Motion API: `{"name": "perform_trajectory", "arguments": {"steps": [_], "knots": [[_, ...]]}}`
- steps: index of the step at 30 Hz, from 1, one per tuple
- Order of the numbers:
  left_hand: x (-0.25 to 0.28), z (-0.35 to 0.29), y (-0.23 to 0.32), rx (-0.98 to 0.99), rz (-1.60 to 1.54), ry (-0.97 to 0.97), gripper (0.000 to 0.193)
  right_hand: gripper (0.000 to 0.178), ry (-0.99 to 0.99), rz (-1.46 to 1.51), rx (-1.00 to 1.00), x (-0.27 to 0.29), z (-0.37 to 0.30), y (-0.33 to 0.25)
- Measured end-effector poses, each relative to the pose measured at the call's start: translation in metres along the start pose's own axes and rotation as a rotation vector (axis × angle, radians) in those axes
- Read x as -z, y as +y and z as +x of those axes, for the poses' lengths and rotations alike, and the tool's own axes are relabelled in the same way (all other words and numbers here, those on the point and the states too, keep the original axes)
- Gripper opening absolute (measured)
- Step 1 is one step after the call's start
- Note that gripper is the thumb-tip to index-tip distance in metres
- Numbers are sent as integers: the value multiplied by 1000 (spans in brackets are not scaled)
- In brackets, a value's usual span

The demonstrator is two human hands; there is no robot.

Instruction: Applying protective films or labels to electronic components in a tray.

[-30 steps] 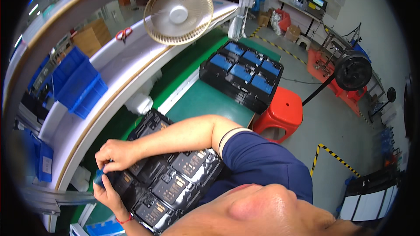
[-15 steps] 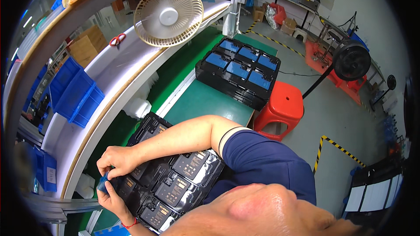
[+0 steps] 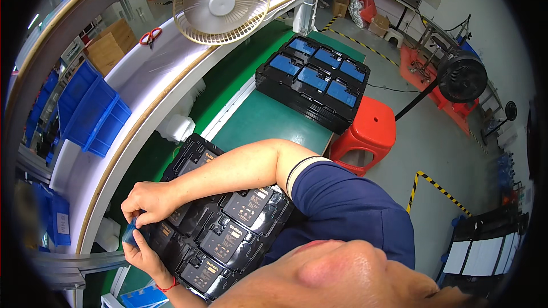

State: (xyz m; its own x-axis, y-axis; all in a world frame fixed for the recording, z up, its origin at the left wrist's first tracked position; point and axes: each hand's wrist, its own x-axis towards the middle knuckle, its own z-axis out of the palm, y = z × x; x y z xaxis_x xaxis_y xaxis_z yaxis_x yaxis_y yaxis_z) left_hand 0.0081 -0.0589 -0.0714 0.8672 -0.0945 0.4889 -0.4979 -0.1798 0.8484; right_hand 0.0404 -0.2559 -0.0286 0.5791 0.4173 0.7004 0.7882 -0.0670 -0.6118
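Observation:
Both my hands meet over the left edge of a black moulded tray [image 3: 197,142]. Pinched between the fingers of my right hand [image 3: 147,202] is a small blue piece [image 3: 130,234] that looks thin and glossy; its kind is unclear. My left hand [image 3: 144,258], with a red cord at the wrist, grips the same piece from below with thumb and fingers. Under my arms, the tray's pockets hold several flat black battery-like blocks [image 3: 222,242] with printed labels. My right forearm hides part of the tray.
Beyond the tray, a stack of black trays [image 3: 302,105] holds blue-topped blocks on the green bench [image 3: 268,131]. A red stool [image 3: 368,137] stands beside it. Along the white shelf [image 3: 165,68] are a fan grille [image 3: 221,3], red scissors [image 3: 150,37] and blue bins [image 3: 94,114].
The view has shifted slightly, and the surroundings sit a little differently in it. Both hands keep hold of the blue piece, with the fingers slightly moved.

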Motion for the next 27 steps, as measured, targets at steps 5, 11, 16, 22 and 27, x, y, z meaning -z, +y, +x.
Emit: {"name": "perform_trajectory", "arguments": {"steps": [5,11,16,22,27], "knots": [[-2,0,0,-2,1,19,19,17,5,13,1,-2,0,1],[-2,-1,1,-2,10,16,19,17,17,18,-8,-2,0,1],[-4,0,2,8,-6,24,20,18,33,27,-10,-3,0,4],[-3,0,2,12,-14,22,19,17,0,20,-13,-1,0,2],[-3,-1,0,5,-13,16,19,17,-4,23,-30,1,-1,0]]}}
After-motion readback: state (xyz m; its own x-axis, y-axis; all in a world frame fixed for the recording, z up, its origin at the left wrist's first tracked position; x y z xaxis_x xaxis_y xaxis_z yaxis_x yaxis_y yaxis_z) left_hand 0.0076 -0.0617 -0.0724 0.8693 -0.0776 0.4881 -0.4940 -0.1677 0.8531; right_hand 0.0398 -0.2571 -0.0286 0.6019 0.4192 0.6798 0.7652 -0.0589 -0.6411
